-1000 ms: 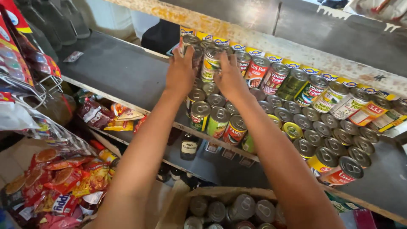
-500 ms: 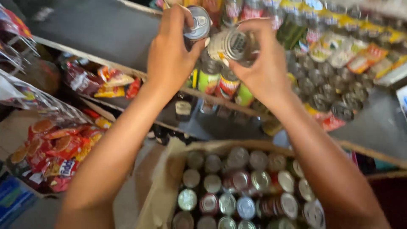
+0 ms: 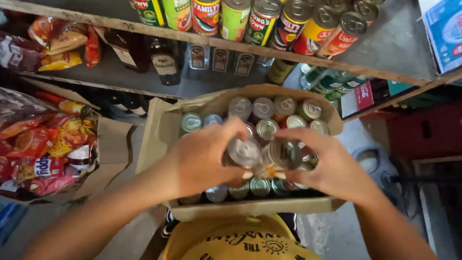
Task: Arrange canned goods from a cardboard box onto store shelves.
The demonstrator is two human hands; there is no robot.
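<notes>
Shop shelf [image 3: 337, 65] above cardboard box [image 3: 250, 208] | my left hand [image 3: 202, 161] and right hand [image 3: 329, 168] each clench a tin can [image 3: 244, 153] over the box | I'd keep them upright.

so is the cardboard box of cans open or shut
Open. The cardboard box has its flaps folded outward, and the round tops of the cans inside show, with the left hand and right hand over them.
</notes>
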